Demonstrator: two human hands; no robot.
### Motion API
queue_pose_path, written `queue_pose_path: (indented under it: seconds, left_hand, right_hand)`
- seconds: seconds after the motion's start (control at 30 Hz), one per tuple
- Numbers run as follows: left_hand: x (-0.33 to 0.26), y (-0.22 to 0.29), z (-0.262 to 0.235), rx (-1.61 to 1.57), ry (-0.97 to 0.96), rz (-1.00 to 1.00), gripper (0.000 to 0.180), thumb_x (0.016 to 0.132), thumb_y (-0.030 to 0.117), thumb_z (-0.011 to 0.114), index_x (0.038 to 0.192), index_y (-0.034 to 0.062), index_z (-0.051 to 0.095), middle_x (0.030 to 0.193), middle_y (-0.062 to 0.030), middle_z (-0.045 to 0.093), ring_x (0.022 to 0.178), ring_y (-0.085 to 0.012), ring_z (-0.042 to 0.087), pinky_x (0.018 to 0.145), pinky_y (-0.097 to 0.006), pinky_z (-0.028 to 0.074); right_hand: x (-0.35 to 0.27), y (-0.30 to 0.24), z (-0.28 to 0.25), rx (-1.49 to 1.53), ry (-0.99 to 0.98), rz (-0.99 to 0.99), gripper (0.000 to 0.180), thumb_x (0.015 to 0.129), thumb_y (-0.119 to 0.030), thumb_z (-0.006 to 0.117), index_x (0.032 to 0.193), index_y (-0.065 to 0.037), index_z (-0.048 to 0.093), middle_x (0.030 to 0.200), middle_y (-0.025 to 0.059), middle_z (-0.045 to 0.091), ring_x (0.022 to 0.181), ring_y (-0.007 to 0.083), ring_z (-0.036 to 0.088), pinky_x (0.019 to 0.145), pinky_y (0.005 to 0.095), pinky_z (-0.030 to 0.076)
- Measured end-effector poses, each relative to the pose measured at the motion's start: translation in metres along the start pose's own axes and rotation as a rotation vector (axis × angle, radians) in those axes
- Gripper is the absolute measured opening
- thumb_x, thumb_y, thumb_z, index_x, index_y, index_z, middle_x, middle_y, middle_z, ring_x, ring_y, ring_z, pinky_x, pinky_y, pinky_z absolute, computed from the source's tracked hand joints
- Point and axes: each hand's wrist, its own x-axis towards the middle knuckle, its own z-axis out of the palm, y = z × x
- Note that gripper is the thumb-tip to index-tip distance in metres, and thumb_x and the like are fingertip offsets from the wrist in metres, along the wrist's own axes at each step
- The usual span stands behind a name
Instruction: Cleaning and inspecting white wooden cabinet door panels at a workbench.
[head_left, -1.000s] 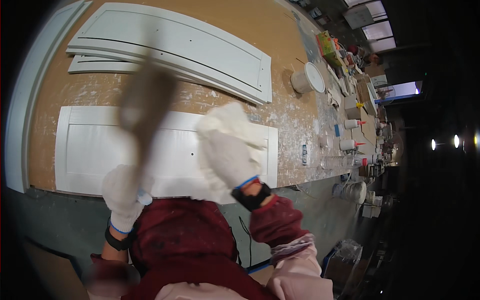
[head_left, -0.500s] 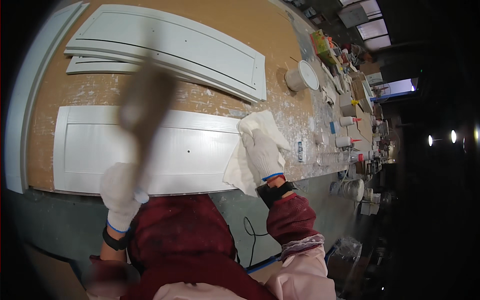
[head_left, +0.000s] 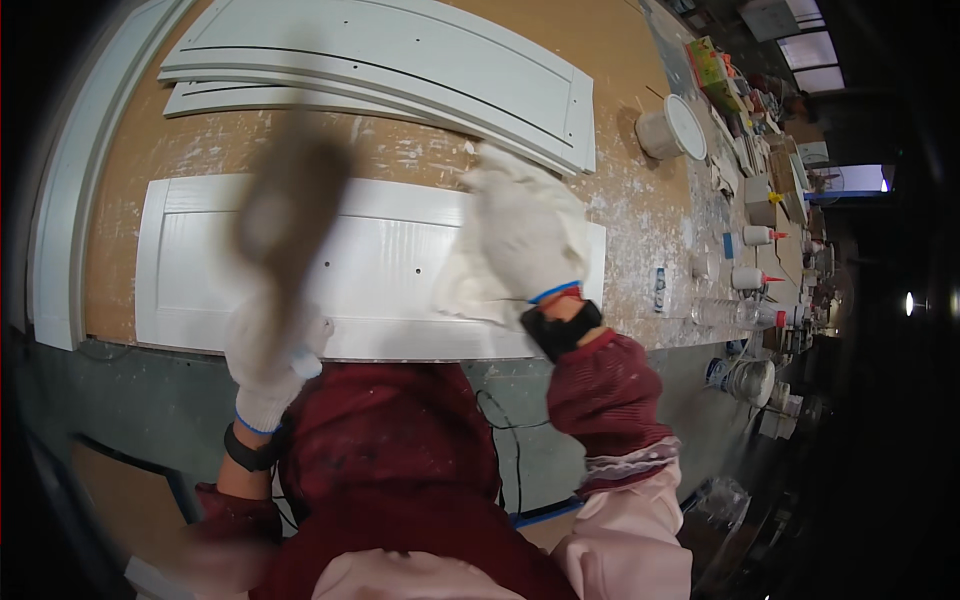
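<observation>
A white panel (head_left: 380, 300) with a raised frame and small dark holes lies near the table's front edge. My right hand (head_left: 530, 235), in a white knit glove, presses a bunched white cloth (head_left: 470, 285) onto the panel's right end; its fingertips are smeared by motion. At the panel's front left, my gloved left hand (head_left: 265, 345) is closed around a brown brush-like tool (head_left: 295, 200). That tool stands up close in front of the view and is strongly blurred, so its exact kind does not show. It covers part of the panel.
Stacked white panels (head_left: 400, 60) lie farther back, and a long white board (head_left: 75, 200) stands along the left. To the right are a white tub (head_left: 670, 130), red-tipped glue bottles (head_left: 755, 278), a clear plastic bottle (head_left: 715, 312) and a colourful box (head_left: 710, 75).
My right hand has slid the cloth farther back on the panel, bunching it up. The right end of the panel now shows. The whole view has shifted; my left hand keeps its hold.
</observation>
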Motion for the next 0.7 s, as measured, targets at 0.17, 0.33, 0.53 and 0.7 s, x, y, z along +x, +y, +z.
queue_pose_path:
  seconds: [0.17, 0.33, 0.53, 0.7]
  left_hand:
    - [-0.006, -0.003, 0.001, 0.039, 0.051, 0.037, 0.017, 0.071, 0.007, 0.073, 0.083, 0.0072, 0.061, 0.081, -0.0072, 0.062, 0.072, -0.0271, 0.059, 0.064, -0.038, 0.046]
    - [0.001, 0.006, 0.002, -0.016, 0.055, 0.035, 0.018, 0.068, 0.005, 0.073, 0.081, 0.0065, 0.060, 0.079, -0.0081, 0.061, 0.069, -0.0274, 0.058, 0.062, -0.037, 0.046]
    - [-0.010, -0.006, 0.001, -0.004, 0.024, 0.026, 0.013, 0.074, 0.010, 0.072, 0.081, 0.0062, 0.062, 0.079, -0.0088, 0.062, 0.071, -0.0280, 0.059, 0.065, -0.038, 0.046]
    - [-0.011, -0.007, 0.004, 0.008, 0.010, 0.049, 0.013, 0.079, 0.014, 0.071, 0.085, 0.0066, 0.063, 0.085, -0.0095, 0.064, 0.079, -0.0283, 0.061, 0.069, -0.038, 0.048]
  right_hand:
    - [-0.023, 0.052, -0.037, -0.235, -0.220, 0.519, 0.025, 0.095, -0.018, 0.045, 0.115, -0.012, 0.059, 0.101, 0.0135, 0.068, 0.088, 0.0329, 0.067, 0.069, 0.0425, 0.052]
    - [-0.021, 0.018, -0.011, -0.260, -0.074, 0.118, 0.025, 0.092, -0.011, 0.044, 0.112, -0.010, 0.060, 0.099, 0.0194, 0.066, 0.092, 0.0319, 0.065, 0.074, 0.0406, 0.052]
    - [0.033, -0.105, -0.026, 0.298, -0.411, -0.093, 0.021, 0.089, -0.011, 0.048, 0.104, -0.007, 0.062, 0.079, 0.0149, 0.065, 0.075, 0.0310, 0.067, 0.065, 0.0439, 0.053]
    - [0.018, -0.049, -0.004, -0.020, -0.244, -0.146, 0.018, 0.088, -0.013, 0.051, 0.101, -0.008, 0.063, 0.076, 0.0131, 0.065, 0.073, 0.0250, 0.068, 0.063, 0.0380, 0.054]
